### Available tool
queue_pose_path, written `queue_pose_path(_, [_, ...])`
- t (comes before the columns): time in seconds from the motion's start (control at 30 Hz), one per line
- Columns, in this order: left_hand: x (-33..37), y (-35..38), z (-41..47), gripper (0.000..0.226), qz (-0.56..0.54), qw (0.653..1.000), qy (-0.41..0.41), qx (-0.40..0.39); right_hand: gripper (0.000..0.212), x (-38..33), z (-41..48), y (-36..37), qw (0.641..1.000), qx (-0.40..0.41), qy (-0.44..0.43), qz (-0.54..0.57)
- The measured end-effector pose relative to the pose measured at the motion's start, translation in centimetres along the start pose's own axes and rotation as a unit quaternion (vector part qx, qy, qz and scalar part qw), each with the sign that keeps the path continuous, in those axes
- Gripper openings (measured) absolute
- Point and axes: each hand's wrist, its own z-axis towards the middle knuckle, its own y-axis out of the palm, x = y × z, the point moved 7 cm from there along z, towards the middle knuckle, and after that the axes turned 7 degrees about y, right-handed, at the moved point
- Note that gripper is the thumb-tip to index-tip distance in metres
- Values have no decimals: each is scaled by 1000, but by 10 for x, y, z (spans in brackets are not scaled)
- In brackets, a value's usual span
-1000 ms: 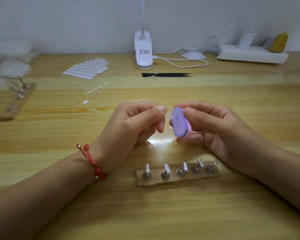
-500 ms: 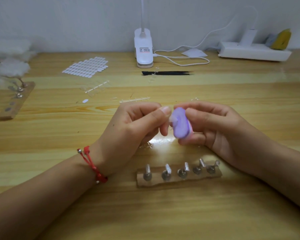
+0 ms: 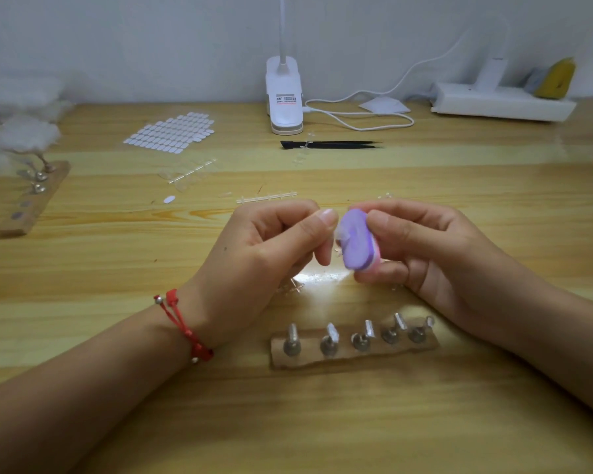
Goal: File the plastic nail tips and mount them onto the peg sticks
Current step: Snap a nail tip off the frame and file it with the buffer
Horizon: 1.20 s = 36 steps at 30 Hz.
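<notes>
1. Wood grain runs side to side across the desk [image 3: 322,422], with a pale wall behind its back edge.
2. My left hand [image 3: 264,254] pinches a clear nail tip [image 3: 339,235] between thumb and forefinger, held above the middle of the desk. The tip is small and blurred, so I cannot make out its shape.
3. My right hand [image 3: 421,248] grips the purple file block [image 3: 356,242], thumb on its near side and fingers curled behind. The purple face is turned toward the tip, and the tip touches it.
4. I judge I am mid-way through filing this one tip; it has not yet been mounted.
5. The peg strip [image 3: 353,347] lies near the front edge, just below my hands, with five peg sticks standing in it. Their tops look pale, but I cannot tell whether any tips are already on them.
6. Work seems to be left: sprues of clear tips [image 3: 185,172] lie toward the back left, a sheet of adhesive tabs [image 3: 172,131] lies beyond them, and a second strip [image 3: 31,200] sits by the left edge.
7. A second ago a gap showed between my left fingertips and the file block. Half a second ago they had met, and now the tip is still against the purple face. Both hands are in the same place over the desk.
</notes>
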Motion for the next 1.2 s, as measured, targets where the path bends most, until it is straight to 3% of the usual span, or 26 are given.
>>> queue_pose_path(0.63, [13,6,-2,33,59,997,57,-12,19,1,1,4,999,-35,13,-31])
queue_pose_path(1.07, [9,0,-1,34,76,996,45,16,19,1,2,1,1000,-26,2,-11])
queue_pose_path(1.2, [9,-1,-1,35,74,996,47,22,16,1,0,7,998,-65,12,-24])
